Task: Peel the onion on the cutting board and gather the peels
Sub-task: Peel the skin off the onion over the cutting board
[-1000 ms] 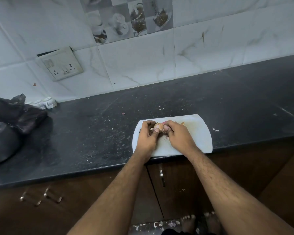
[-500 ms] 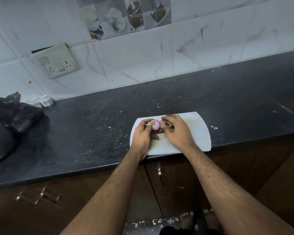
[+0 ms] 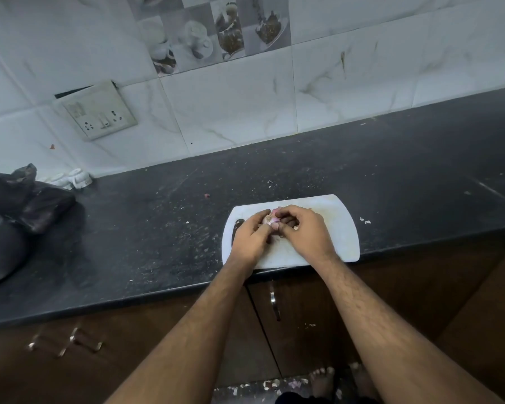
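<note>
Tiled wall (image 3: 231, 106) with socket plate (image 3: 98, 110) behind the dark, crumb-speckled bench (image 3: 146, 228). Black bag (image 3: 27, 196) at bench's left end. White cutting board (image 3: 341, 228) at front edge. Left hand (image 3: 250, 239) and right hand (image 3: 306, 231) over it, fingers of both grasping the onion (image 3: 270, 220).

Both hands together, fingers curled — left (image 3: 250, 237), right (image 3: 306, 231).

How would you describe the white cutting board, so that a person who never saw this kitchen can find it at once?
Look at the long black countertop below the white tiled wall. At its front edge, above the brown cabinet doors, lies the cutting board, flat with rounded corners. It is the only white slab there, and both hands work on it.
</note>
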